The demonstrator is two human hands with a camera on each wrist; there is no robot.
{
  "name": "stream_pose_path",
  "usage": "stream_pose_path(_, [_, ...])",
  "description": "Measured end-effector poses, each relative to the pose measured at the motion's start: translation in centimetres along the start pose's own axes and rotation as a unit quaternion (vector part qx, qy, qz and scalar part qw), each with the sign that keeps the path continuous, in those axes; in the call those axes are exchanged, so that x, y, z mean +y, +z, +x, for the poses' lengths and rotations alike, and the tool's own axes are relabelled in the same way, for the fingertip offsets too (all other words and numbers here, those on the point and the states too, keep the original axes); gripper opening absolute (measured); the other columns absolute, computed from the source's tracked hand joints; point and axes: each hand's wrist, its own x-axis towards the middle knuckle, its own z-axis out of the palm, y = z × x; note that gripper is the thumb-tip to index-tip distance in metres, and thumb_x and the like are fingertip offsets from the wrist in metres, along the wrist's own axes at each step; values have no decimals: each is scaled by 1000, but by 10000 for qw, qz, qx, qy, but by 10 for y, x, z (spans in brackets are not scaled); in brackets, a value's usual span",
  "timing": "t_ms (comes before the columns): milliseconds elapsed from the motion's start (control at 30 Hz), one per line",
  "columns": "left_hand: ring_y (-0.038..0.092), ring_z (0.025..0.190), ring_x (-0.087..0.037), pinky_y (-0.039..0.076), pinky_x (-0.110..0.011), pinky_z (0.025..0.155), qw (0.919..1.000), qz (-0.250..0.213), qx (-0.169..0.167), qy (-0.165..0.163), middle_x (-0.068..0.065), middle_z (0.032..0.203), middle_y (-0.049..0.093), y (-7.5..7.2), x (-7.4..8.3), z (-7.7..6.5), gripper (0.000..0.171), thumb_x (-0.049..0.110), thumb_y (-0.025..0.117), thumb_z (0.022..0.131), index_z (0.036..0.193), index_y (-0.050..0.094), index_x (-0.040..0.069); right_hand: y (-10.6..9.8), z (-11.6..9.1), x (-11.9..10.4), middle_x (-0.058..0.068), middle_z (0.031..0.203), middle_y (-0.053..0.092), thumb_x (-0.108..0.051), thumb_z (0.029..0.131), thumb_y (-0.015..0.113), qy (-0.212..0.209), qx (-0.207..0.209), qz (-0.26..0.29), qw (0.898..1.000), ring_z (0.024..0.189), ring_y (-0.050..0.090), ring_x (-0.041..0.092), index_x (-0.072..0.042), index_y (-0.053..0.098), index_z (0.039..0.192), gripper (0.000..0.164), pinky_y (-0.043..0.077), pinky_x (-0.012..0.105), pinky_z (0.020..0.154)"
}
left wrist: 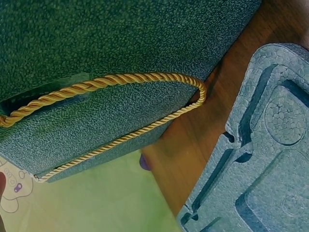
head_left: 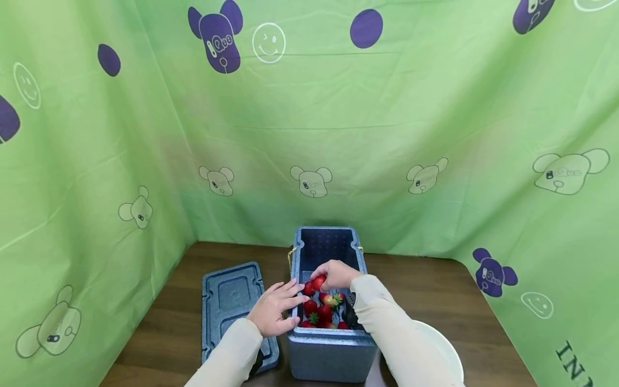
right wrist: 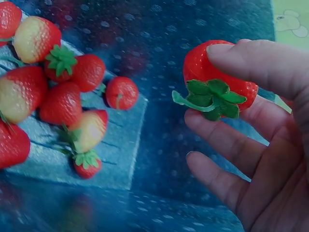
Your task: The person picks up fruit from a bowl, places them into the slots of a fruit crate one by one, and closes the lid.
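My right hand (head_left: pixel 340 273) pinches a red strawberry (right wrist: pixel 194 63) between thumb and fingers, its green leaves and stem turned toward the right wrist camera. It is inside the open blue-grey foam box (head_left: pixel 333 357), above the bottom. Several more strawberries (right wrist: pixel 61 104), some with pale yellow sides, lie in the near part of the box. Across the box's left rim lies my left hand (head_left: pixel 274 310), fingers spread and nearly straight, holding nothing. Only a sliver of that hand shows at the edge of the left wrist view.
Left of the box, the foam lid (head_left: pixel 239 293) lies on the brown wooden table (head_left: pixel 164 333). A round white dish (head_left: pixel 447 346) stands at the right, partly behind my right sleeve. Gold rope (left wrist: pixel 140 78) hangs along the box's side. A green printed cloth (head_left: pixel 309 107) encloses the table.
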Motion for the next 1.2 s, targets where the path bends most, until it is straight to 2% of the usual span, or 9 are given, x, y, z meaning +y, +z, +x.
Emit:
stream_pose_path(267, [47,130,-27,41,-49,100,9999,-99,62,66,-10,134,56,1,2,2,41,26,56,85,122,67,13,13,-1,2,5,90,70,5,68,73,3,-178,250,9995,69,54,9,-2,73,101,34,49,22,64])
stream_pose_path(533, [49,128,-28,44,-44,97,9996,-9,126,247,-10,134,57,3,2,1,42,31,52,88,122,67,11,21,-1,0,2,85,69,3,69,72,126,-329,-50,9994,66,53,8,-4,73,99,31,48,21,61])
stream_pose_path(733, [48,129,-26,44,-44,98,9996,80,121,240,-9,135,56,3,2,4,42,32,52,89,123,67,12,22,-2,-3,2,84,68,3,69,74,156,-324,-195,9992,67,52,9,-4,73,98,30,48,22,63])
stream_pose_path(833, [47,130,-25,42,-45,99,9998,84,-25,152,-8,136,55,2,2,4,43,32,52,88,125,66,13,22,-1,-2,2,83,69,2,68,74,63,-323,-282,9991,66,51,7,-3,73,97,30,47,21,63])
stream_pose_path(1067, [40,135,-25,36,-49,104,9969,117,-756,-186,-6,142,49,-8,3,4,48,38,51,91,132,60,14,21,-1,-2,9,87,70,4,69,70,304,-376,-71,9988,70,56,11,1,71,101,33,49,25,65])
stream_pose_path(1133, [40,135,-27,35,-50,104,9960,160,-857,-199,-6,142,49,-12,3,3,49,38,50,92,134,59,13,17,0,-4,12,90,70,4,70,69,182,-352,2,9992,73,58,12,3,70,104,34,50,25,67])
stream_pose_path(1200, [40,135,-28,35,-51,104,9950,137,-912,-388,-6,142,49,-17,0,0,49,38,49,94,135,57,13,11,2,-9,13,93,70,1,73,68,21,-251,135,9996,76,61,11,4,69,107,34,50,24,69])
